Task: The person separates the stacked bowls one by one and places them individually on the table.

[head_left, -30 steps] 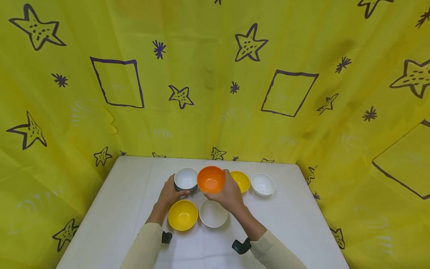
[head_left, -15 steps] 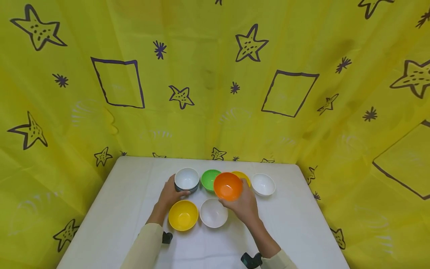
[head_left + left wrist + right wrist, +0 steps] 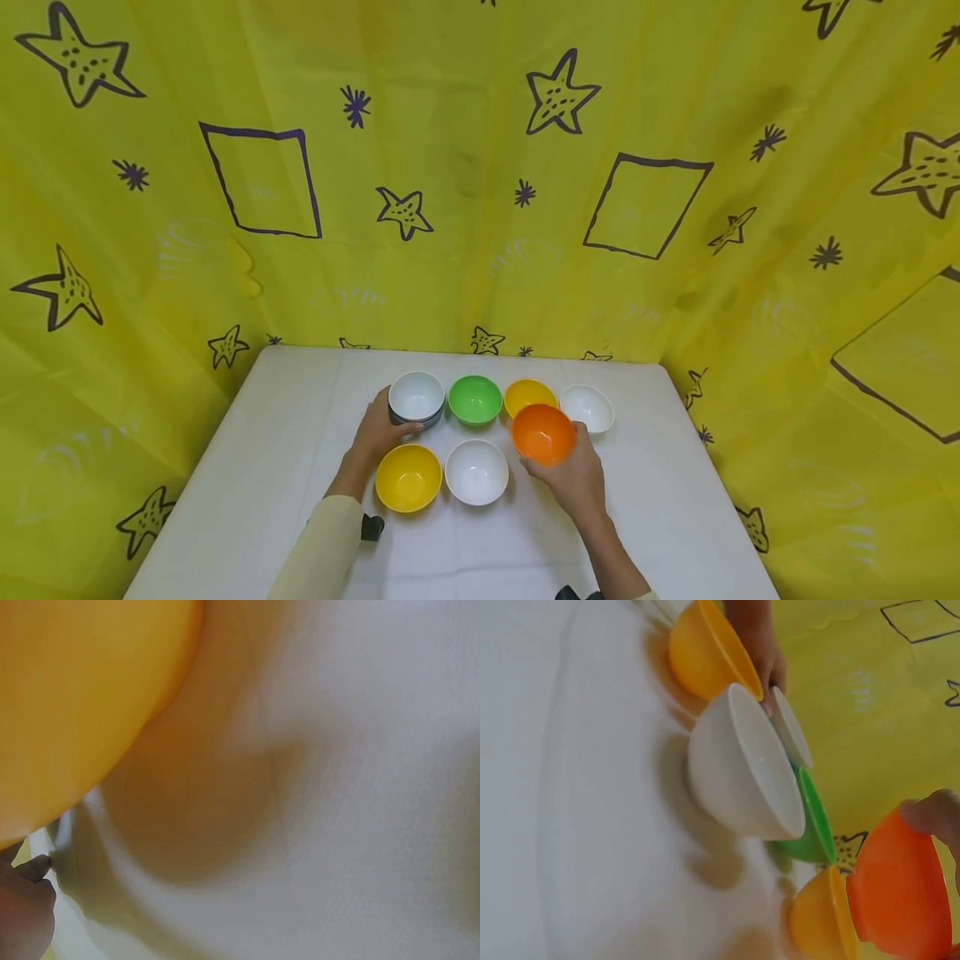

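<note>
My right hand (image 3: 573,479) grips an orange bowl (image 3: 543,435) by its right side, thumb at the near rim. In the head view this bowl overlaps the front of the back yellow bowl (image 3: 529,393); in the right wrist view the orange bowl (image 3: 901,889) shows in side profile, raised off the cloth. At the back left, my left hand (image 3: 377,429) holds a white bowl (image 3: 417,395) nested in a dark grey-blue bowl (image 3: 429,422), fingers round the left side and thumb in front. A front yellow bowl (image 3: 408,478) stands just below that hand and fills much of the left wrist view.
A green bowl (image 3: 475,399) stands in the back row, and another white bowl (image 3: 587,408) at its right end. A larger white bowl (image 3: 477,472) sits in front, beside the front yellow one. Yellow curtain (image 3: 465,167) borders the white-covered table (image 3: 300,392).
My right hand has carried the orange bowl to the right and nearer to me, uncovering the green bowl. My left hand stays on the nested bowls.
</note>
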Available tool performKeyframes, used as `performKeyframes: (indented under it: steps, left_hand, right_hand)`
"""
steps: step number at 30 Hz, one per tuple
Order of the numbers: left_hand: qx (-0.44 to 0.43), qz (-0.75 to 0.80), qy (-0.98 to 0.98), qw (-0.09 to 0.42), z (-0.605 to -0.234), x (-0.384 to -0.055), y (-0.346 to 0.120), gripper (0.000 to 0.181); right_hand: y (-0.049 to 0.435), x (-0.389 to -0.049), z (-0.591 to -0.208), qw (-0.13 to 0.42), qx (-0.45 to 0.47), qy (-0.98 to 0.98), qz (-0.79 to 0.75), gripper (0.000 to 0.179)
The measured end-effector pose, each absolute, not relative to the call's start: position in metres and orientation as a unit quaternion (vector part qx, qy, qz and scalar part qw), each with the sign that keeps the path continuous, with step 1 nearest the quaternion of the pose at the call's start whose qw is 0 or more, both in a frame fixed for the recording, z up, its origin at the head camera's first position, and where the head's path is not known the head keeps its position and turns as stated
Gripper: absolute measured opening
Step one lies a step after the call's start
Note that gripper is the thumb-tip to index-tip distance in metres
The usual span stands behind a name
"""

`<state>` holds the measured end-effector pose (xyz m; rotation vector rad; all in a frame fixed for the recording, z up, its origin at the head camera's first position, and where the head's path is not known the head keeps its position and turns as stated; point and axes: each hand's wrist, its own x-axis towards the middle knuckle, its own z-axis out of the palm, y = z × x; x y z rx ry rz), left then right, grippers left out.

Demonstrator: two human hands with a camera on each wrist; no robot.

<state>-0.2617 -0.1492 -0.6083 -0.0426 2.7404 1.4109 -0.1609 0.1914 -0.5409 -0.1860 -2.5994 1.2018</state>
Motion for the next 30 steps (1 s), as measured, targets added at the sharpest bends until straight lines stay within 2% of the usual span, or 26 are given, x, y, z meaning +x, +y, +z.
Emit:
performKeyframes:
  steps: [9, 14, 24, 30]
  left_hand:
    - [-0.017, 0.457, 0.888, 0.035, -0.608, -0.262, -0.150, 0.103]
    - [-0.021, 0.456, 0.889, 0.035, -0.609, -0.263, -0.150, 0.103]
    - [-0.029, 0.451, 0.891, 0.037, -0.609, -0.264, -0.148, 0.104]
    - [-0.028, 0.450, 0.892, 0.040, -0.606, -0.262, -0.148, 0.103]
  right_hand:
    - [0.201, -0.153, -0.569, 0.129, -0.078, -0.903, 0.403, 0.094]
    - [0.200, -0.149, -0.581, 0.118, -0.078, -0.908, 0.394, 0.091]
    - [0.198, -0.148, -0.594, 0.110, -0.084, -0.911, 0.389, 0.088]
    - [0.199, -0.146, -0.599, 0.090, -0.090, -0.915, 0.383, 0.094]
